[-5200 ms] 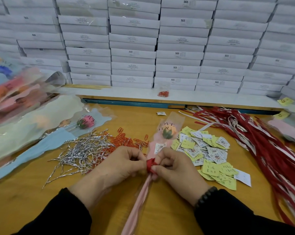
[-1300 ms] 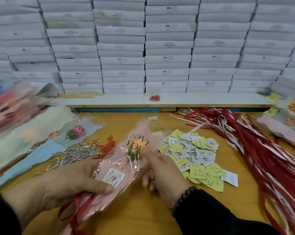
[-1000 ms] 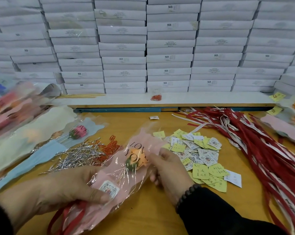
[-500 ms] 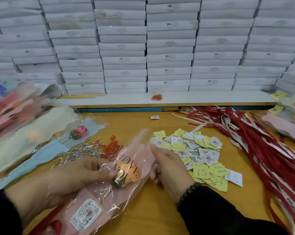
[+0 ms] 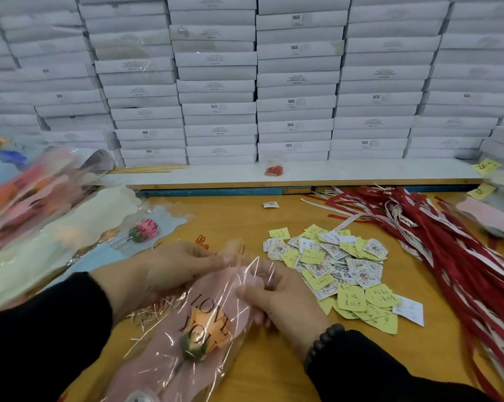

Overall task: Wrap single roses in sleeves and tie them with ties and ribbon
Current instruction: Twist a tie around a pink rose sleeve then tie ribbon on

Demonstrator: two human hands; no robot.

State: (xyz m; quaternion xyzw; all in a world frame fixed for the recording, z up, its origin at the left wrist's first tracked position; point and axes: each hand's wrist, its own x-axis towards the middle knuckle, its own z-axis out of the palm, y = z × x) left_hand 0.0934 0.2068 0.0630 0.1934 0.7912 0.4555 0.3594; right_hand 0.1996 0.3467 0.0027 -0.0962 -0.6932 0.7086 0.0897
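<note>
Both hands — left hand point(image 5: 169, 271), right hand point(image 5: 276, 297) — pinched the sleeve's point(image 5: 187, 329) top edge above the rose point(image 5: 204, 332), apparently straightening it; setting it aside seemed next.

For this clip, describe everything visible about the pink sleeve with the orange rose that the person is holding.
The pink sleeve looks like thin pink paper under clear, glossy, crinkled film, printed "LOVE YOU" in dark letters. Inside lies an orange rose with a green base, head pointing away from the person. The sleeve lies tilted across the wooden table, its open top towards the far side and its lower end running out of the bottom of the frame. The left hand and right hand both grip its upper edge.
</note>
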